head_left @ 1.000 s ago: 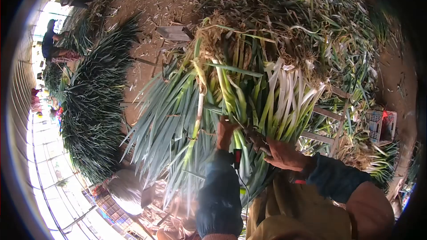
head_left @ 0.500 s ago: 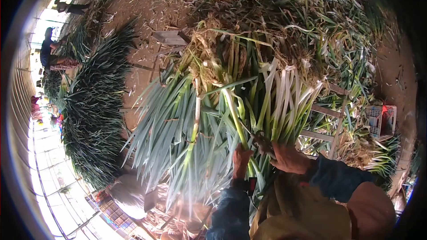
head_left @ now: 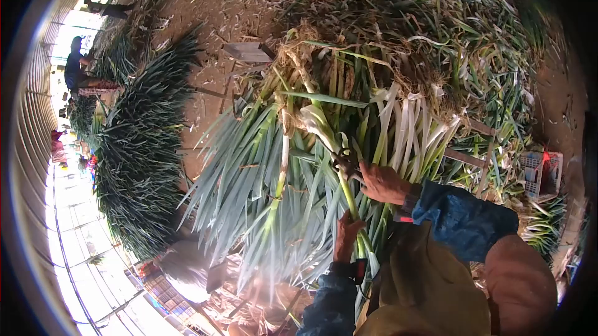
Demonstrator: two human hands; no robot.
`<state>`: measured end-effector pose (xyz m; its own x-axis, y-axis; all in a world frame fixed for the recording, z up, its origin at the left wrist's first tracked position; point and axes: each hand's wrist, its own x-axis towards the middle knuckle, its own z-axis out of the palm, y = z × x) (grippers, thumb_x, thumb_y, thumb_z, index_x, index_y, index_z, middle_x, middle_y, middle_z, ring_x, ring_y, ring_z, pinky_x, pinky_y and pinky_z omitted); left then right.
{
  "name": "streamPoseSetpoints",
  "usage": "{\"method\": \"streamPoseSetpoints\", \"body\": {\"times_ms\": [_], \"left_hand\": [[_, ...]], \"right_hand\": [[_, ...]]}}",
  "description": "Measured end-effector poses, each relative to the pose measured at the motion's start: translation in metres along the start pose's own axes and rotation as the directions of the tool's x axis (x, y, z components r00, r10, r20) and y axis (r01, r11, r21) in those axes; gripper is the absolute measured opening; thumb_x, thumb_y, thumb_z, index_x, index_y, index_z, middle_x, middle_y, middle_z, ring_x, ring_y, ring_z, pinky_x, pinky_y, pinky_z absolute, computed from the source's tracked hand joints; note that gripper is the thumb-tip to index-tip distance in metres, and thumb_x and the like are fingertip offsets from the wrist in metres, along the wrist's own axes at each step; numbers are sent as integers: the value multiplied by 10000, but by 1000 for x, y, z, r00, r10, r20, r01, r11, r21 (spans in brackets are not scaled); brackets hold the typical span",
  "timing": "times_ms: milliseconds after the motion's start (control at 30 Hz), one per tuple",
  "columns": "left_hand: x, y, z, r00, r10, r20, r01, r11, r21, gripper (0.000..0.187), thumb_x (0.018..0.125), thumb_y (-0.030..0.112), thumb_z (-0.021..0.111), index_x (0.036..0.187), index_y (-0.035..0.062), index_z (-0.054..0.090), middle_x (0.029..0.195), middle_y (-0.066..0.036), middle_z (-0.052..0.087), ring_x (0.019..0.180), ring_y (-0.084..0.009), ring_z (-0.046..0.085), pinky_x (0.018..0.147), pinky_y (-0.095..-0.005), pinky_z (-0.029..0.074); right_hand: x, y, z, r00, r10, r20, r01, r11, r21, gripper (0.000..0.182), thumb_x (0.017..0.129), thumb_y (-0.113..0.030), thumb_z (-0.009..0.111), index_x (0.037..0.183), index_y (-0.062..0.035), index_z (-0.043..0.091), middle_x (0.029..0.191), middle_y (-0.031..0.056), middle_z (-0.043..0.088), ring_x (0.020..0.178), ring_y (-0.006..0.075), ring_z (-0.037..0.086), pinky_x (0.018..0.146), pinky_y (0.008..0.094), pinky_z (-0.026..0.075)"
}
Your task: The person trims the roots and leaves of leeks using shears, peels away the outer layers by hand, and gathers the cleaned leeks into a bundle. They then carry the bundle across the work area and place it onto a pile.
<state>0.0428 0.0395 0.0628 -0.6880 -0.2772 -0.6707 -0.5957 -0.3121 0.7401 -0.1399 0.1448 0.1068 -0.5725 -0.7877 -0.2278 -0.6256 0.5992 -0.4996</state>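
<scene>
My left hand (head_left: 349, 231) is closed around the green leaves of a leek (head_left: 346, 194), low in the view. The leek's pale lower part points away from me, towards the roots. Just above and to the right, my right hand (head_left: 381, 181) grips a dark metal hand tool (head_left: 346, 165). This tool lies against the leek's stem; its exact shape is hard to make out. Around both hands spreads a heap of leeks (head_left: 405, 130) with white stems and stringy roots. Long blue-green leaves (head_left: 243, 174) fan out to the left.
A large pile of leeks (head_left: 140, 168) lies to the left, with a person (head_left: 76, 65) beyond it. Leaf scraps (head_left: 398, 6) cover the ground ahead. At right are a metal frame (head_left: 466, 156) and a plastic crate (head_left: 541, 174).
My right hand and the dark tool have moved up along the leek's stem, away from my left hand. My left hand has come slightly lower, still gripping the leek. The view has shifted slightly.
</scene>
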Motion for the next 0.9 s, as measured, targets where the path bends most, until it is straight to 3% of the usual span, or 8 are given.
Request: {"method": "streamPoseSetpoints", "body": {"times_ms": [100,167,233,333,367,500,633,900], "left_hand": [[0,23,9,992,-7,126,1,999,48,368,643,198,591,940,-6,516,699,-49,504,648,-162,457,575,-302,375],[14,6,21,988,38,150,-62,985,160,407,642,202,595,983,-3,510,721,-71,544,665,-197,508,603,-327,406],[37,-5,47,977,-61,202,-45,875,481,415,658,214,601,1013,16,515,817,-123,590,763,-264,574,656,-366,438],[79,-14,71,974,-50,222,-122,708,695,418,689,247,627,1051,61,527,911,-164,597,859,-326,579,686,-402,450],[109,-53,59,852,476,219,-521,722,455,403,732,282,622,1076,93,529,943,-169,598,885,-357,570,703,-417,463],[124,24,-91,790,600,-121,-122,348,930,307,780,232,539,1022,44,512,956,-145,566,871,-327,549,718,-406,446],[132,-4,-208,756,463,-463,405,225,886,192,778,164,500,904,20,512,917,-151,549,880,-350,510,734,-411,408],[103,50,-155,926,139,-350,317,217,923,255,721,252,613,917,98,564,895,-122,588,858,-322,561,714,-428,437]], "right_hand": [[-5,-34,-104,983,-179,-50,183,979,92,615,724,-227,603,1162,114,339,715,177,541,600,320,566,510,405,465],[2,17,-18,956,274,-103,-255,953,166,592,718,-195,610,1152,115,354,778,193,561,657,340,579,561,410,476],[-20,17,-9,941,-9,-339,18,1000,24,585,718,-217,626,1147,78,360,829,234,563,697,364,589,592,422,481],[-32,15,-17,976,195,100,-209,963,170,588,723,-281,650,1129,30,361,861,264,557,739,397,584,631,449,483],[-32,36,-10,914,359,192,-388,910,146,564,718,-242,652,1121,28,364,847,261,562,752,403,580,637,457,482],[-75,129,31,931,326,-165,-320,945,60,573,698,-194,669,1124,34,362,806,224,571,738,386,575,620,434,469],[-93,98,33,952,306,-35,-297,942,160,688,688,-204,684,1195,80,315,845,250,554,726,393,563,617,431,463],[-84,14,13,949,292,115,-314,872,376,656,694,-173,673,1207,24,316,826,237,563,734,390,571,620,424,460]]}}
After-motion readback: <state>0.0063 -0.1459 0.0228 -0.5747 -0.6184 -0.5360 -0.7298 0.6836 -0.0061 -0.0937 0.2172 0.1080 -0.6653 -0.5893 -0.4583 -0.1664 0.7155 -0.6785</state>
